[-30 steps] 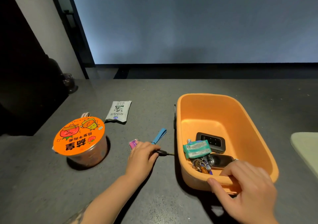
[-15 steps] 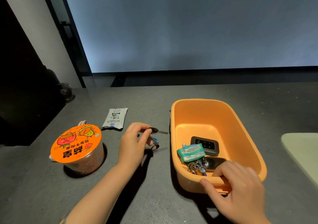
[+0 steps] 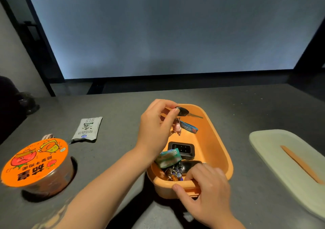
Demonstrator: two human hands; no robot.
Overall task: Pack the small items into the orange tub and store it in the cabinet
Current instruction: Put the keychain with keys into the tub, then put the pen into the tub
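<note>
Your left hand [image 3: 154,128] is up over the far end of the tub [image 3: 218,149]. Its grip is pinched shut on a key [image 3: 183,112], and a blue strap [image 3: 189,128] and a pink charm [image 3: 176,127] hang from it. Your right hand [image 3: 209,191] has its grip closed on the tub's rim at 6 o'clock. The tub sits on the surface [image 3: 123,109], with a black box [image 3: 182,149], a green pack [image 3: 168,158] and more keys [image 3: 174,173] inside. At 9 o'clock from the tub stands a noodle cup [image 3: 37,163]. A white packet [image 3: 87,129] lies at 10 o'clock. A pale lid [image 3: 274,151] lies at 3 o'clock.
</note>
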